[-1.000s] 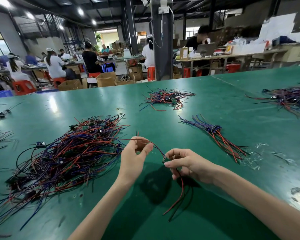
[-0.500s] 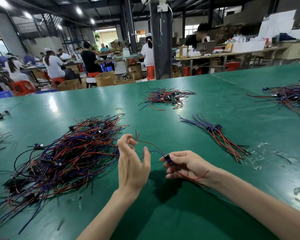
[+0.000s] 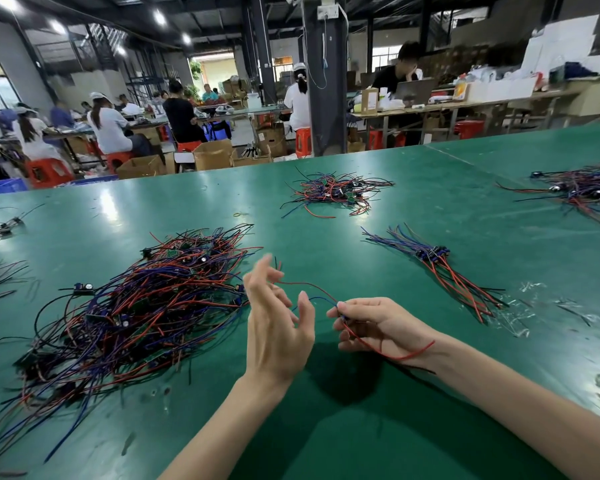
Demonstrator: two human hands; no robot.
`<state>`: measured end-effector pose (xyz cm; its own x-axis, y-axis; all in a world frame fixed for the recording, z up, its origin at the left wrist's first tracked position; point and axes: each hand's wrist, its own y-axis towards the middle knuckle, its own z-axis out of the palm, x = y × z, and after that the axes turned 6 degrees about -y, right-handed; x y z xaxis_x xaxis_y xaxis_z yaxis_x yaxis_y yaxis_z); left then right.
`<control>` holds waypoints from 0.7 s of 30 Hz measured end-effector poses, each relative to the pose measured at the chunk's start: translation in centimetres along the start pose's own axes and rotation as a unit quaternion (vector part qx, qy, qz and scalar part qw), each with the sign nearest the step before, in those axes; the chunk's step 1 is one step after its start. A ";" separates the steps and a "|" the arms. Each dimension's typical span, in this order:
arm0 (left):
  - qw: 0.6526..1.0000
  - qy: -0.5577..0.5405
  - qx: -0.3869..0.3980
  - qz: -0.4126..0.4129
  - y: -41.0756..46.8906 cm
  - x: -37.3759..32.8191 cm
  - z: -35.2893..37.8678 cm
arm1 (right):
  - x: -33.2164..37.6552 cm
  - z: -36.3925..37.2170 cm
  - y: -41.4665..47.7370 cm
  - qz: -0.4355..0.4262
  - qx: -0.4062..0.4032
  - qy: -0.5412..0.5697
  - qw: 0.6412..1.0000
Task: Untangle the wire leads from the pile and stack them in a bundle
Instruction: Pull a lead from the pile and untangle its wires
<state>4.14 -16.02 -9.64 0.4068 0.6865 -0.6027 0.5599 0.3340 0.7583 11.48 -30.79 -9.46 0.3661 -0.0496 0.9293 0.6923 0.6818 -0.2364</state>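
Note:
A big tangled pile of red, blue and black wire leads (image 3: 136,306) lies on the green table (image 3: 326,427), left of my hands. A neat bundle of sorted leads (image 3: 437,268) lies to the right and further back. My right hand (image 3: 378,327) pinches one lead (image 3: 388,355) at its small dark component; its red wire loops across the palm to the wrist. The lead's other red and blue wires run left toward my left hand (image 3: 278,323). That hand is raised, with spread, blurred fingers beside the wire, and grips nothing that I can see.
A smaller tangled pile (image 3: 336,194) lies further back in the middle, and another pile (image 3: 582,188) at the far right. A few stray leads (image 3: 4,226) sit at the left edge. Clear plastic scraps (image 3: 520,306) lie right of the bundle. People work at benches behind.
My left hand has let go of the wire end and spread its fingers. The red wires that hung below my right hand now loop up across its palm and wrist.

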 end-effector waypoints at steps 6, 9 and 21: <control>0.993 0.088 0.080 -0.008 -0.5 -0.8 0.0 | -0.2 0.1 0.0 -0.016 -0.007 0.018 1.000; 0.988 0.138 0.067 -0.012 -0.2 -0.3 0.0 | -0.1 0.1 0.1 -0.017 -0.010 0.031 0.999; 0.987 0.009 0.139 -0.078 -0.6 0.1 0.6 | 0.1 0.6 -0.4 -0.011 -0.004 -0.001 1.000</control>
<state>4.28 -16.59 -10.30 0.2884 0.6527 -0.7006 0.7925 0.2479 0.5572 10.83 -30.66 -9.10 0.3500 -0.0630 0.9346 0.7045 0.6753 -0.2183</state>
